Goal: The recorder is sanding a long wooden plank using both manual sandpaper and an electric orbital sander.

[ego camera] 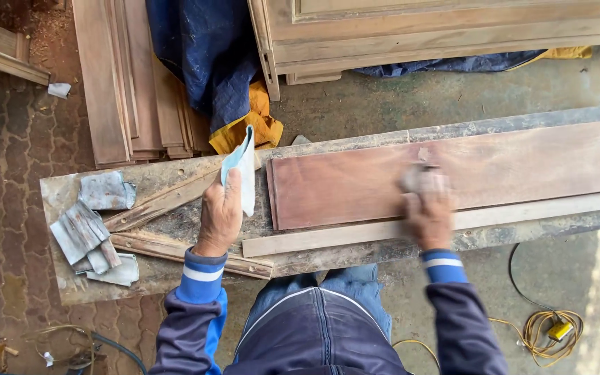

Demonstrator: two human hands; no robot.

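My left hand (219, 217) rests on the workbench (168, 182) and pinches a folded light-blue sheet of sandpaper (242, 167), which stands up beside the left end of a long reddish-brown board (508, 170). My right hand (428, 215) presses a grey, blurred piece of sandpaper (421, 179) onto the board's surface near its middle. A pale narrow strip of wood (328, 237) lies along the board's near edge.
Several worn grey sandpaper pieces (85, 229) lie at the bench's left end, with two thin slats (175, 248) next to them. Stacked planks (130, 76), a blue and yellow cloth (217, 62) and a wooden frame (446, 35) lie beyond. A yellow cord (546, 330) coils on the floor at right.
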